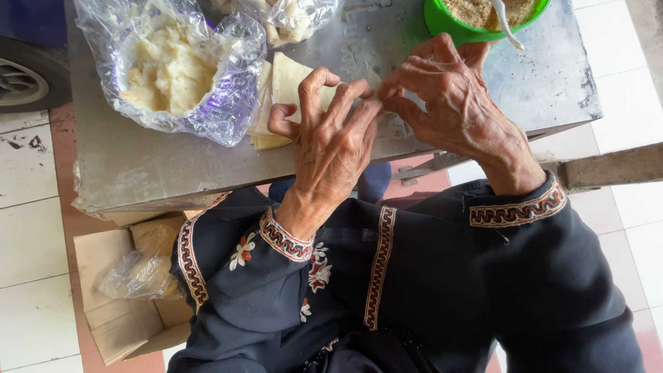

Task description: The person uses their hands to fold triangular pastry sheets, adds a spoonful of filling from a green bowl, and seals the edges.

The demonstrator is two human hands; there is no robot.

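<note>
L hand (330,141) and R hand (452,100) meet fingertip to fingertip over the table edge, both pinching a small pale wrapper piece (373,79) btwn thumbs and forefingers; other fingers curled and fanned, palms turned away from the camera. Most of the piece is hidden by the fingers, can't tell its full shape. Just behind the L hand, touching its knuckles in view, sits a stack of pale square wrappers (280,86) on the grey metal table (152,166). Further out past the L hand, a clear plastic bag w/ crumbly white filling (169,65). Beyond the wrappers, a second clear bag w/ pale pieces (290,17). Beyond the R hand, a green bowl (449,27) w/ brown crumbly stuff and a white spoon (507,24) in it. Below the wrists, dark sleeves w/ embroidered cuffs (518,211). Under the table on the L side, cardboard and a crumpled plastic bag (138,273) on the tiled floor (27,249).
</note>
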